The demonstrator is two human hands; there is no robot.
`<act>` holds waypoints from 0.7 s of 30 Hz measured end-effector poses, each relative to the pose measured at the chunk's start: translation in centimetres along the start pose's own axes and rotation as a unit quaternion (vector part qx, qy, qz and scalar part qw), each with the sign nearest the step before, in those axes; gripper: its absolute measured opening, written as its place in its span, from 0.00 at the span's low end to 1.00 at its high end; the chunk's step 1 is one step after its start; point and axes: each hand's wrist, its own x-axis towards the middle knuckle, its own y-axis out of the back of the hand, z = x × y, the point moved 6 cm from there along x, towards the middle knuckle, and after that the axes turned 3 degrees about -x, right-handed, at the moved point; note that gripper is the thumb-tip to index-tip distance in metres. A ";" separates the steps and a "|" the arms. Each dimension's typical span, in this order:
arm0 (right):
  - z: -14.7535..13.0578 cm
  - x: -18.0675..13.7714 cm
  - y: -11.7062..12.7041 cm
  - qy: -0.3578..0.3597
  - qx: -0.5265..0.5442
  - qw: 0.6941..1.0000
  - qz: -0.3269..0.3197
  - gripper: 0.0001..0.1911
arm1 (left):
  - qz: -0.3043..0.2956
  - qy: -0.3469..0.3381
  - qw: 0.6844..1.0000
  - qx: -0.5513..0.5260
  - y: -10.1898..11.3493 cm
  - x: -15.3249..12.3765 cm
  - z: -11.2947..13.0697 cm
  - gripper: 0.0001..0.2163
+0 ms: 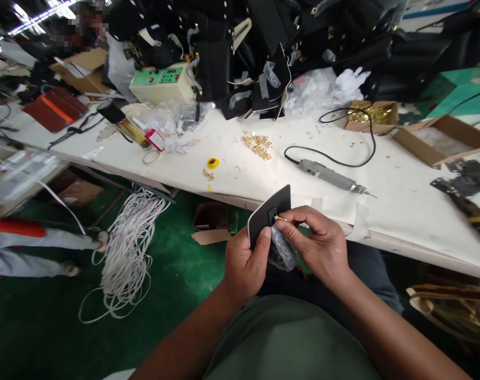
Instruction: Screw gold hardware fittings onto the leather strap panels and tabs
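Note:
My left hand (pixel 245 264) is closed around the lower edge of a black leather piece (pixel 268 211) with a pale edge, its thumb pressed on the face. Plastic wrap (pixel 282 250) hangs from the piece between my hands. Between the thumb and fingers of my right hand (pixel 319 240) is a small gold metal fitting (pixel 279 218), touching the black leather by a small raised tab. Beyond my hands, a pile of similar gold fittings (pixel 259 145) lies on the white table (pixel 240 182), with a few more beside a yellow tape roll (pixel 213 163).
A grey electric screwdriver (pixel 330 177) with a black cord lies right of the pile. Cardboard boxes (pixel 372 117) stand at the right, one with gold parts. Black leather bags (pixel 214 66) and a control box (pixel 164 82) line the back. White cord (pixel 124 253) is heaped on the floor near another person's legs (pixel 37 245).

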 end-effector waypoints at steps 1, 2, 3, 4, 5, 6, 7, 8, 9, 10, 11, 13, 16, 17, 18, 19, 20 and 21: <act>-0.2 -0.1 0.3 0.018 -0.012 1.000 0.004 0.02 | -0.004 -0.010 1.000 0.011 -0.2 0.0 0.3 0.12; -0.3 -0.3 0.6 0.036 -0.024 0.999 0.008 0.02 | -0.007 -0.021 1.000 0.022 -0.4 -0.1 0.5 0.11; -0.5 -0.4 0.9 0.052 -0.035 0.998 0.013 0.02 | -0.010 -0.033 0.999 0.033 -0.6 -0.1 0.8 0.11; -0.6 -0.5 1.1 0.067 -0.045 0.997 0.016 0.02 | -0.013 -0.044 0.998 0.043 -0.8 -0.1 1.0 0.10; -0.6 -0.7 1.3 0.082 -0.054 0.995 0.016 0.02 | -0.015 -0.053 0.997 0.054 -1.0 -0.2 1.2 0.09; -0.7 -0.8 1.4 0.097 -0.063 0.993 0.014 0.03 | -0.018 -0.059 0.996 0.063 -1.1 -0.2 1.4 0.09; -0.7 -0.8 1.6 0.113 -0.072 0.991 0.012 0.05 | -0.022 -0.063 0.995 0.070 -1.2 -0.2 1.5 0.09; -0.8 -0.9 1.8 0.130 -0.080 0.988 0.007 0.06 | -0.025 -0.065 0.995 0.076 -1.3 -0.2 1.5 0.09; -0.8 -0.9 1.9 0.147 -0.089 0.985 0.002 0.07 | -0.028 -0.065 0.994 0.079 -1.4 -0.2 1.5 0.10; -0.9 -0.9 2.1 0.164 -0.098 0.981 -0.003 0.08 | -0.031 -0.064 0.994 0.080 -1.5 -0.2 1.5 0.10; -1.0 -0.8 2.3 0.179 -0.107 0.978 -0.007 0.08 | -0.033 -0.060 0.995 0.079 -1.6 -0.3 1.5 0.11; -1.1 -0.7 2.5 0.197 -0.121 0.973 -0.020 0.08 | -0.038 -0.051 0.995 0.075 -1.8 -0.4 1.4 0.12; -1.1 -0.6 2.5 0.182 -0.123 0.975 -0.042 0.07 | -0.041 -0.041 0.995 0.078 -2.0 -0.8 1.3 0.12; -1.0 -0.6 2.4 0.161 -0.116 0.979 -0.045 0.07 | -0.038 -0.038 0.995 0.081 -2.1 -0.9 1.2 0.12; -0.8 -0.6 2.3 0.134 -0.108 0.984 -0.043 0.07 | -0.033 -0.037 0.995 0.085 -2.1 -1.0 1.1 0.12; -0.6 -0.7 2.2 0.104 -0.098 0.989 -0.036 0.07 | -0.028 -0.036 0.995 0.089 -2.1 -1.1 1.1 0.11; -0.3 -0.9 2.0 0.076 -0.089 0.993 -0.025 0.07 | -0.024 -0.037 0.995 0.092 -2.1 -1.2 0.9 0.11; -0.1 -1.0 1.8 0.054 -0.083 0.995 -0.014 0.06 | -0.020 -0.040 0.995 0.094 -2.2 -1.3 0.8 0.11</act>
